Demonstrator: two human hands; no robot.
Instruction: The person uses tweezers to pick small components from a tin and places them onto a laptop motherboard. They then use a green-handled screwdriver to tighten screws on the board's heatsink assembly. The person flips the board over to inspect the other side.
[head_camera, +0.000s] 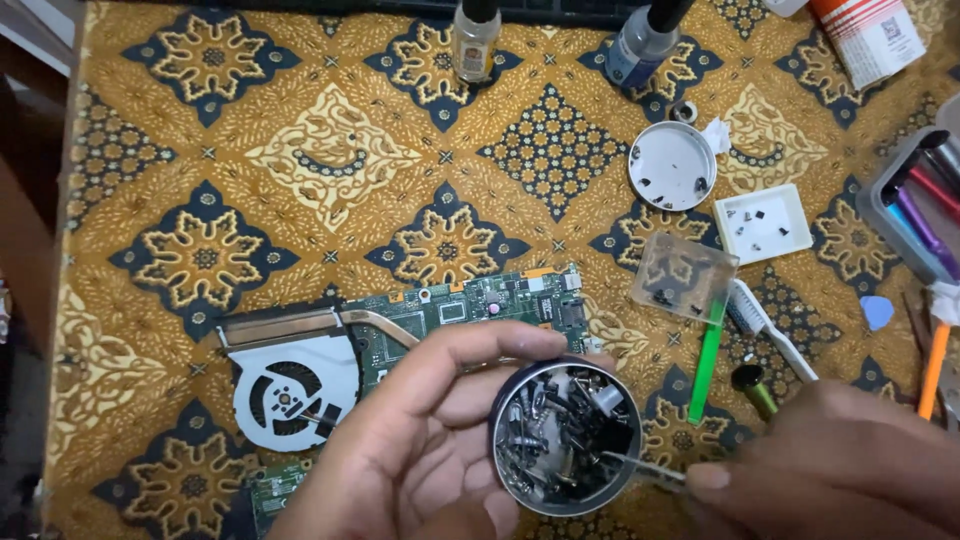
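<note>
My left hand (420, 450) holds a round dark tin (505, 470) full of small electronic parts, fingers curled around its left rim. My right hand (820, 470) grips thin metal tweezers (640, 465) whose tips reach into the tin among the parts. Just behind the tin lies a green laptop circuit board (470, 310) with a copper heat pipe and a white cooling fan (290, 390) at its left end.
A patterned gold and blue cloth (300, 150) covers the table. At right sit a round white lid with screws (672, 165), a square white tray (763, 223), a clear plastic lid (685, 277), a green-handled toothbrush (710, 350) and a tool tray (920, 210). Two small bottles (476, 40) stand at the back.
</note>
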